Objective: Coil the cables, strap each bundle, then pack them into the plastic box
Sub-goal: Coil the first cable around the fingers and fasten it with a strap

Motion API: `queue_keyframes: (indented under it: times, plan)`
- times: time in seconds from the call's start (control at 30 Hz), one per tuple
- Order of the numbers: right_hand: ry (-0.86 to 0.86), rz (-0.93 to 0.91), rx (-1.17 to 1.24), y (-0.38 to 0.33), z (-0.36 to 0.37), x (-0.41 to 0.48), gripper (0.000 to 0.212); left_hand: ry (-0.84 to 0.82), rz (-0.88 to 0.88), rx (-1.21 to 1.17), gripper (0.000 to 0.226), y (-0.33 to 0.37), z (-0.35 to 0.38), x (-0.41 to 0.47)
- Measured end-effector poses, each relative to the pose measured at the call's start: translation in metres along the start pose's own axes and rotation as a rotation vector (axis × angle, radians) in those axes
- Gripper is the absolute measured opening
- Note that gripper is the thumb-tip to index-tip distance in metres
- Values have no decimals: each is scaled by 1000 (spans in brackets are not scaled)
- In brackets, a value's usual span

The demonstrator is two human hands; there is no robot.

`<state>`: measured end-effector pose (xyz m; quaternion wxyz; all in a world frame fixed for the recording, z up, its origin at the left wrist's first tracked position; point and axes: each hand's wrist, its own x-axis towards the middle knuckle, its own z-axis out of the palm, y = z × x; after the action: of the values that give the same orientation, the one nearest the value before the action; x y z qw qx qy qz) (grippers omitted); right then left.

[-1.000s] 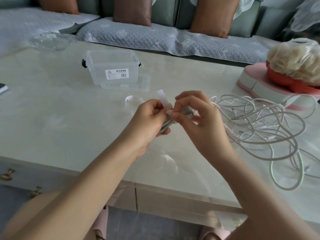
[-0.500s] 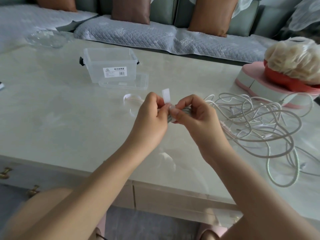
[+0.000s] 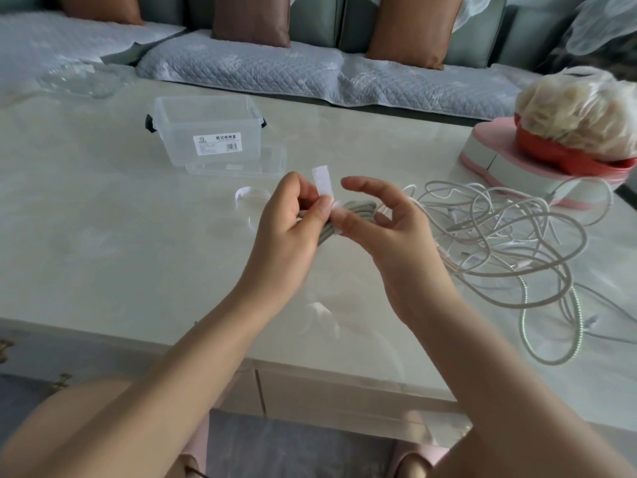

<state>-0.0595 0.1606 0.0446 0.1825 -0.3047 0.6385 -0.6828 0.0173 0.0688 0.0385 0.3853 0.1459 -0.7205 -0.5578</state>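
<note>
The coiled cable bundle (image 3: 358, 210) is held just above the table (image 3: 103, 236) between both hands. It is largely hidden by them, so its number of turns cannot be made out. It is gripped in the curled fingers of the left hand (image 3: 286, 232), whose thumb and forefinger pinch a white strap (image 3: 322, 182) with its free end standing upright. The right hand (image 3: 393, 243) is set against the bundle's other side, with its thumb pressed where the strap meets the bundle, its forefinger lifted clear and its other fingers curled behind. A tangle of loose cables (image 3: 499, 243) is spread over the pale, glossy table to the right. A second strap loop (image 3: 250, 196) lies just beyond the left hand. Farther back the clear plastic box (image 3: 206, 132) stands open-topped, with its lid (image 3: 241, 165) laid flat against its near side. At the right edge a red bowl (image 3: 565, 157) under a plastic bag of pale, unidentifiable contents is carried on a pink box (image 3: 489, 157). A grey quilted sofa (image 3: 258, 70) with brown cushions is seen behind the table.
</note>
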Motion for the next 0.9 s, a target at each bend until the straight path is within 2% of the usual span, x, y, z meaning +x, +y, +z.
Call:
queue_keyframes:
  times: [0.17, 0.27, 0.4, 0.5, 0.7, 0.9]
  plan:
    - [-129, 173, 59, -6, -5, -2, 12, -39, 9, -5, 18, 0, -1, -1]
    - [-139, 178, 116, -9, -4, -3, 15, -42, 18, -15, 15, 0, -2, -2]
    - [-131, 141, 156, -6, 4, -4, 23, 16, -80, -88, 20, 0, -2, -4]
    - [-120, 131, 163, -4, 7, -5, 25, 37, -120, -122, 15, 0, -4, -2]
    - [-58, 168, 185, -5, 5, -3, 26, -82, -208, -101, 15, 4, -14, 6]
    - [-114, 114, 80, -4, 5, -6, 24, -188, -306, -99, 12, 7, -30, 11]
